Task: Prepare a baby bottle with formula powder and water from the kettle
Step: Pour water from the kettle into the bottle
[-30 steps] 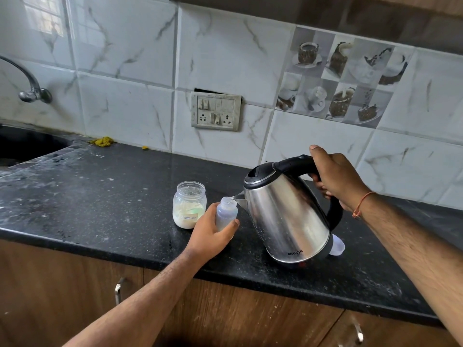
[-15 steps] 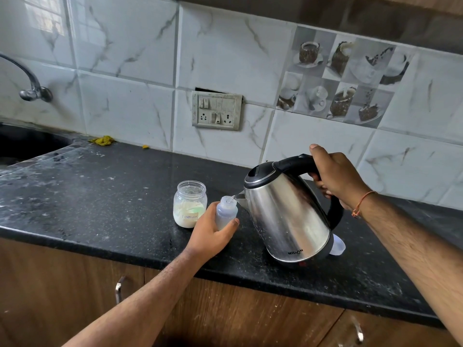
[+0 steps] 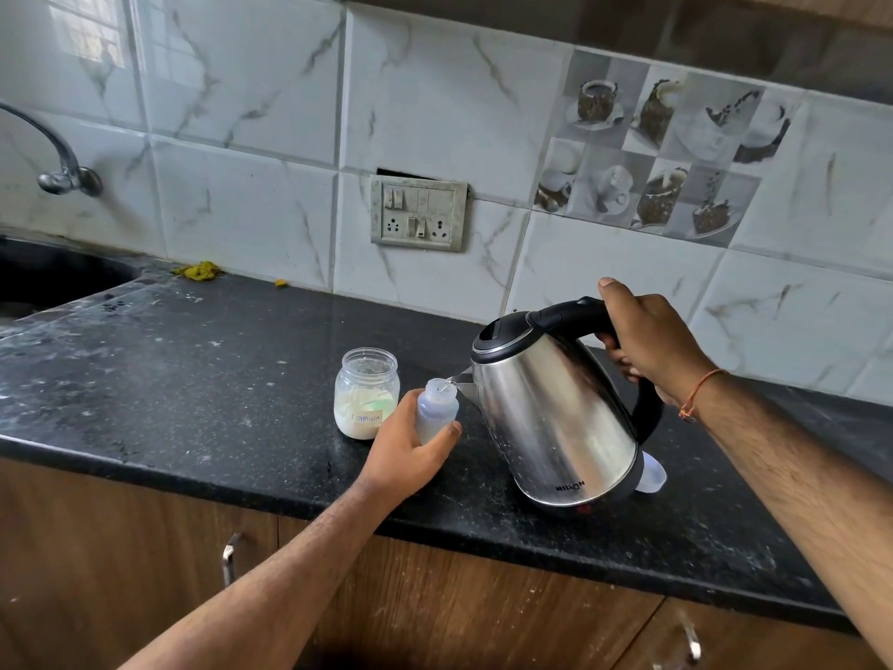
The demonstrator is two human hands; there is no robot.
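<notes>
The baby bottle (image 3: 437,409) is gripped upright on the table (image 3: 145,379) by the left hand (image 3: 406,454), beside the formula jar (image 3: 366,393). The tilted kettle (image 3: 551,413), spout at the bottle's mouth, is held by right-hand (image 3: 650,343) fingers wrapped round the handle.

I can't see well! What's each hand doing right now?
Left hand: holding the baby bottle.
Right hand: holding the kettle by its handle.

Both hands' fingers (image 3: 447,435) curled, gripping
</notes>
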